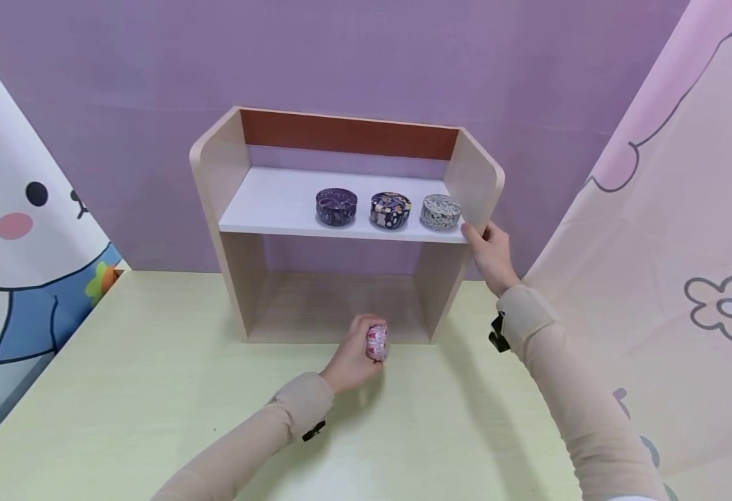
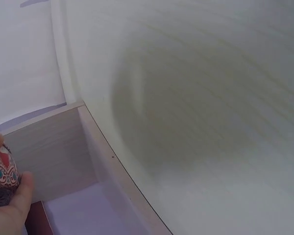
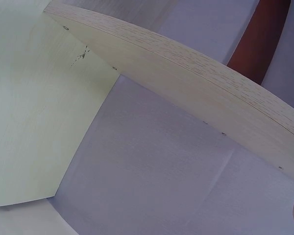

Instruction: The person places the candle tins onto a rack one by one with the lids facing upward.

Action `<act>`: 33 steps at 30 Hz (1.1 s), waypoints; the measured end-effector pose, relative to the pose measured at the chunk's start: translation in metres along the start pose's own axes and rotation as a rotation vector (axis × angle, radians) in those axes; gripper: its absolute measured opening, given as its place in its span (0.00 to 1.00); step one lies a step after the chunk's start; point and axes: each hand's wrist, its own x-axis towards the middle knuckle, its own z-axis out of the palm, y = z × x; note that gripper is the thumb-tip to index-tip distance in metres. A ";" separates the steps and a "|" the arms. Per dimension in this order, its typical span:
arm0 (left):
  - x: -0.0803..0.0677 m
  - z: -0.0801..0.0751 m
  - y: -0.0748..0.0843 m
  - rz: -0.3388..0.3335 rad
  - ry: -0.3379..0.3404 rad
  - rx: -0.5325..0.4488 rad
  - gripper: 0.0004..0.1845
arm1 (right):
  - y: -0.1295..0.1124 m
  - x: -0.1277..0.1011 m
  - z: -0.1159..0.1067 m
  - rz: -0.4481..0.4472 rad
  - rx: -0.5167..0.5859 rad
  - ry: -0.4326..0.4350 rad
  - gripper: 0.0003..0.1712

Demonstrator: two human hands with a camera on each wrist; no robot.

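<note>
My left hand (image 1: 350,358) grips a small round tin (image 1: 376,342) with a pink and white pattern, tipped on its side, at the front edge of the shelf unit's lower level. In the left wrist view the tin (image 2: 2,171) shows red and teal ornament between thumb and fingers. My right hand (image 1: 494,256) holds the right side panel (image 1: 475,170) of the wooden shelf unit, thumb at the front beside the upper board. Only a sliver of that hand shows in the right wrist view. On the white upper board (image 1: 272,202) stand a dark purple tin (image 1: 336,207), a multicoloured tin (image 1: 390,210) and a grey-white tin (image 1: 440,211).
The shelf unit stands on a pale yellow-green table (image 1: 172,390) before a purple cloth backdrop (image 1: 366,56). Printed cloths hang at both sides, with a cartoon animal (image 1: 34,243) on the left and a flower (image 1: 729,308) on the right.
</note>
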 end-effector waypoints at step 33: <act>-0.012 -0.019 -0.003 -0.124 0.069 -0.111 0.40 | 0.000 -0.001 0.000 0.011 0.020 0.009 0.28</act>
